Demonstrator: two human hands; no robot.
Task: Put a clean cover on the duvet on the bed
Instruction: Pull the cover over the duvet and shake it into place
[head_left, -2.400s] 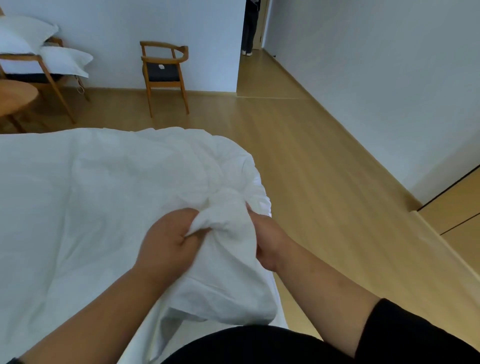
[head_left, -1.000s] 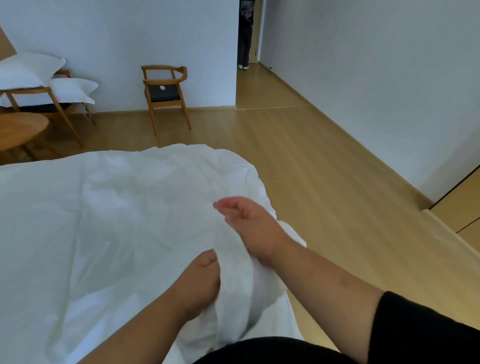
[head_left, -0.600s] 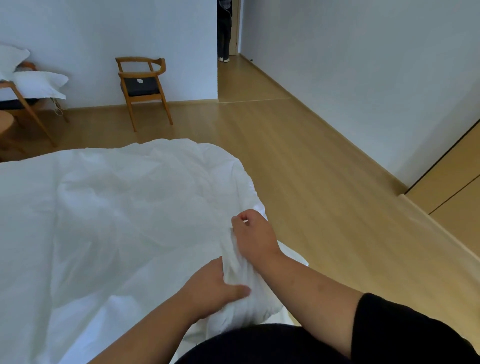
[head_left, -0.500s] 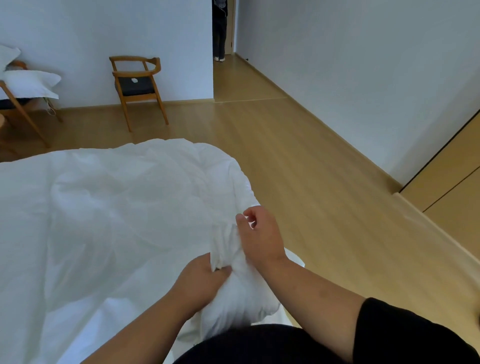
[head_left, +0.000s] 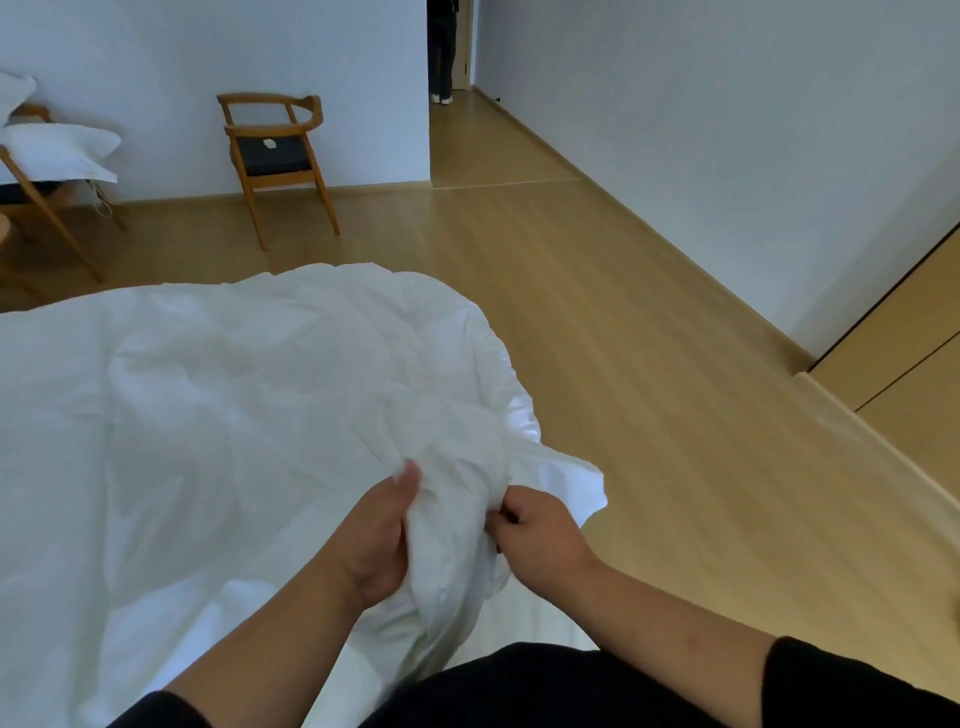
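A white duvet in its white cover (head_left: 223, 415) lies spread over the bed, filling the left and centre of the head view. Its near right corner is bunched into a wad (head_left: 457, 514) just in front of me. My left hand (head_left: 376, 540) grips the left side of that wad, thumb up along the cloth. My right hand (head_left: 535, 535) pinches the wad's right edge with curled fingers. A flat flap of white fabric (head_left: 571, 488) sticks out past the bed's edge beside my right hand.
Wooden floor (head_left: 649, 364) runs along the bed's right side to a white wall. A wooden chair (head_left: 275, 156) with a dark seat stands at the far wall. White pillows (head_left: 57, 150) lie on a second chair at far left. A person stands in the doorway (head_left: 441, 52).
My right hand has dropped from the top of the bunched corner to its right edge. My left hand has shifted higher along the left side. The white flap now shows at the right.
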